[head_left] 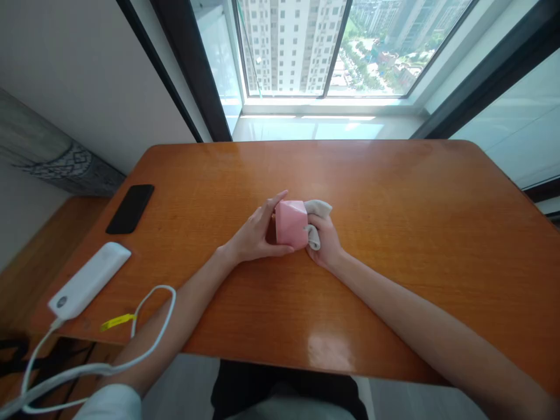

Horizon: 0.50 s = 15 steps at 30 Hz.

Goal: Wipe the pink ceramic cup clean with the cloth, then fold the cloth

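Pink block (291, 226), faceted, sits between the two hands over the middle of the wooden table (394, 280). Whether its underside rests on the wood or hangs just above cannot be told from this angle.

Risks, by judgement: the block could twist or slip if the cloth side pushes harder than the opposite hand resists; its smooth-looking faces may give little friction. The loose folds of the grey cloth (318, 207) could bunch against the block and spoil the hold. A dropped block would probably land on the table, well inside the edges.

Left hand (256, 234): thumb and fingers spread to about the block's width, thumb along the lower near edge, forefinger by the upper far corner. Reads as a light hold; some fingertip contact is hidden.

Right hand (326, 240): fingers curled closely around the cloth, which bears on the block's right side. Direct skin contact with the block is unclear.

Outward, left: black phone (130, 209) and white power bank (90, 280), both lying flat. White cable (168, 312) loops across the left forearm in view; a snag there could jerk that arm. Yellow tag (117, 322) close by.
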Each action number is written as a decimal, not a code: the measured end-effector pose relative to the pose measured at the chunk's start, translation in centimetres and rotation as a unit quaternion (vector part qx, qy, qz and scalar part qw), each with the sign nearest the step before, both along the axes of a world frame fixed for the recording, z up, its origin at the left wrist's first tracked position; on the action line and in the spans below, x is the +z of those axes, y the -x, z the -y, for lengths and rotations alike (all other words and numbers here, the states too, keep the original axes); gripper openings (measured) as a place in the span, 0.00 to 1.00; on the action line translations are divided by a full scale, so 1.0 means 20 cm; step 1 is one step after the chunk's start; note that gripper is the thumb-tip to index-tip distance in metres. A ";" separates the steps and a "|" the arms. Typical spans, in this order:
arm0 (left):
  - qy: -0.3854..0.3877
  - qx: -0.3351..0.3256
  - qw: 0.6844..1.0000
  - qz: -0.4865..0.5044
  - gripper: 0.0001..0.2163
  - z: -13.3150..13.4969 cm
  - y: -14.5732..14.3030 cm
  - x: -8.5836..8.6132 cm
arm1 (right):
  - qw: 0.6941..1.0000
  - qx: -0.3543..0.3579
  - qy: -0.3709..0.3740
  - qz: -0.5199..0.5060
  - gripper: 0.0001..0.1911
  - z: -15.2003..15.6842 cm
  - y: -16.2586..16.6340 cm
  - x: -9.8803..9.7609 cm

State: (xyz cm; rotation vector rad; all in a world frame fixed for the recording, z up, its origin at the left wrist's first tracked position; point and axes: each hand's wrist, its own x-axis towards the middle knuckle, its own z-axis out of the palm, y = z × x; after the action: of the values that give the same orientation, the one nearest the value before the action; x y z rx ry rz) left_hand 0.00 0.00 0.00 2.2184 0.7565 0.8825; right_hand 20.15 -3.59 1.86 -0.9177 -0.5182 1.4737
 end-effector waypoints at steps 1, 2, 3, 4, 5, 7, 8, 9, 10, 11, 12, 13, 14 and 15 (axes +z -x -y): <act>-0.015 -0.006 1.000 0.003 0.63 0.00 0.00 -0.01 | 1.000 0.000 0.000 -0.001 0.09 0.00 0.00 0.00; -0.039 -0.013 0.999 0.006 0.65 -0.01 0.01 -0.01 | 1.000 0.001 0.000 -0.003 0.09 0.00 0.00 0.01; -0.072 -0.020 0.997 0.007 0.67 -0.01 0.01 -0.02 | 1.000 0.002 0.000 -0.005 0.09 0.00 0.00 0.01; -0.110 -0.026 0.994 0.002 0.67 -0.02 0.01 -0.02 | 1.000 0.004 0.001 -0.009 0.09 0.00 0.00 0.02; -0.147 -0.029 0.989 -0.006 0.67 -0.02 0.02 -0.03 | 1.000 0.006 0.003 -0.013 0.09 0.00 0.01 0.02; -0.202 -0.030 0.978 -0.035 0.61 -0.03 0.02 -0.04 | 1.000 0.008 0.008 -0.020 0.09 0.00 0.01 0.02; -0.216 -0.028 0.975 -0.048 0.58 -0.03 0.03 -0.04 | 1.000 0.007 0.009 -0.022 0.09 0.00 0.01 0.03; -0.222 -0.024 0.973 -0.054 0.55 -0.02 0.03 -0.03 | 1.000 0.006 0.011 -0.023 0.09 0.00 0.01 0.02; -0.222 -0.019 0.973 -0.055 0.53 -0.02 0.02 -0.03 | 1.000 0.005 0.011 -0.023 0.09 0.00 0.00 0.02; -0.217 -0.015 0.975 -0.051 0.52 -0.01 0.02 -0.02 | 1.000 0.005 0.010 -0.023 0.09 0.00 0.00 0.02; -0.211 -0.012 0.976 -0.043 0.52 -0.01 0.01 0.00 | 1.000 0.005 0.008 -0.021 0.09 0.00 0.00 0.01; -0.200 -0.009 0.979 -0.033 0.53 0.00 0.01 0.01 | 1.000 0.005 0.005 -0.017 0.09 0.00 0.00 0.01; -0.183 -0.006 0.983 -0.021 0.55 0.01 0.00 0.02 | 1.000 0.004 0.001 -0.012 0.09 0.00 0.00 0.00; -0.159 -0.003 0.987 -0.010 0.57 0.01 -0.01 0.03 | 1.000 0.003 -0.003 -0.006 0.09 0.00 0.00 0.00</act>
State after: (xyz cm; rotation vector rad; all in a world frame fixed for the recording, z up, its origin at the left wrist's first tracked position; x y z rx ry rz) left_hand 0.11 -0.25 0.56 2.5075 0.6534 1.0394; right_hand 20.15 -3.65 1.85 -0.9038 -0.5163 1.4813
